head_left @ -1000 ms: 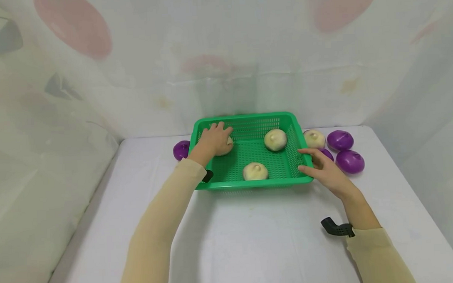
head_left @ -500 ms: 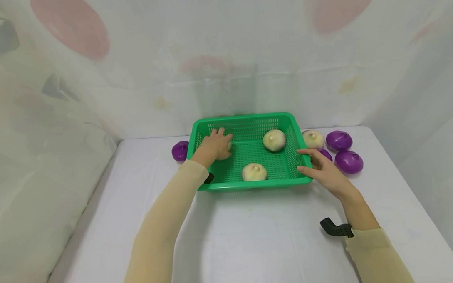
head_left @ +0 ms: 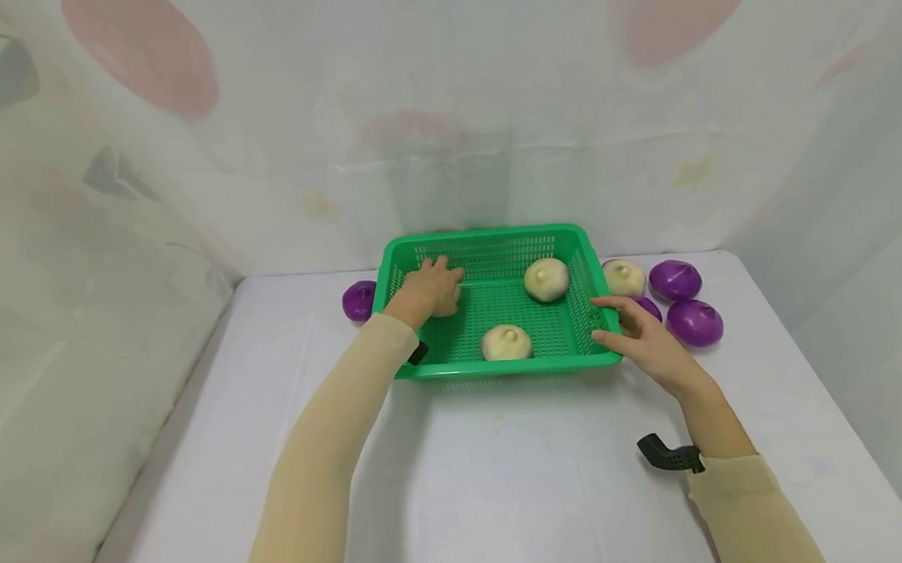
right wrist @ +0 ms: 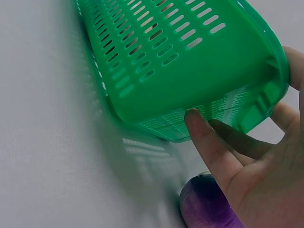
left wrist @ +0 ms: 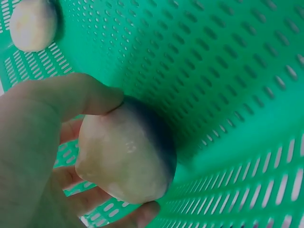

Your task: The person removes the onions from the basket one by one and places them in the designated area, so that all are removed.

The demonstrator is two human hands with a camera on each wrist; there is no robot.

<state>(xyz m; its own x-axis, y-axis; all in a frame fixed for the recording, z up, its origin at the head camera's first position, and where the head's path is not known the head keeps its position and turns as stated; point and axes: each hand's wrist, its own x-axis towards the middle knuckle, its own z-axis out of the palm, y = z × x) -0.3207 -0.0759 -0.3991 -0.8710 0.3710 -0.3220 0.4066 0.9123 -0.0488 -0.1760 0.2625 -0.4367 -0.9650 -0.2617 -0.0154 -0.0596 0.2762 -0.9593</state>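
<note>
Inside the green plastic basket, my left hand grips a white turnip with a dark purple side. The left wrist view shows this turnip between thumb and fingers, close to the slotted basket wall. My right hand holds the basket's right rim near the front corner. From the right wrist, its fingers reach along the basket's outer wall, while the thumb side is up at the rim. Two more white turnips lie in the basket, one turnip at back right and another turnip at the front.
Right of the basket sit a white turnip and several purple ones, including a purple turnip nearest the front. Another purple turnip lies left of the basket. A patterned cloth hangs behind the white table.
My left hand has shifted slightly forward and right within the basket, staying on its turnip. The right hand holds its place on the rim.
</note>
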